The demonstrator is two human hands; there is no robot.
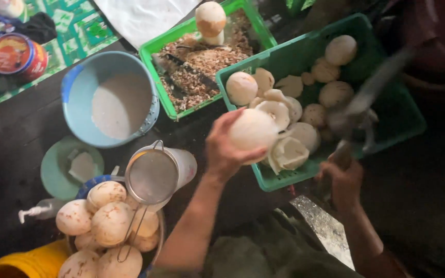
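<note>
My left hand [226, 149] grips a pale peeled coconut [252, 130] above the near edge of a teal-green crate [387, 98]. My right hand [342, 177] is closed on the handle of a large knife [374, 90], whose blurred blade points up over the crate. Inside the crate lie several peeled coconuts and split coconut halves [288, 153].
A second green crate [156, 49] holds brown shavings and one coconut [210, 19]. A blue bucket [75, 87] holds whitish liquid. A cup with a metal strainer [153, 176] stands beside a bowl piled with peeled coconuts [110, 222]. A red tin [15, 54] sits at top left.
</note>
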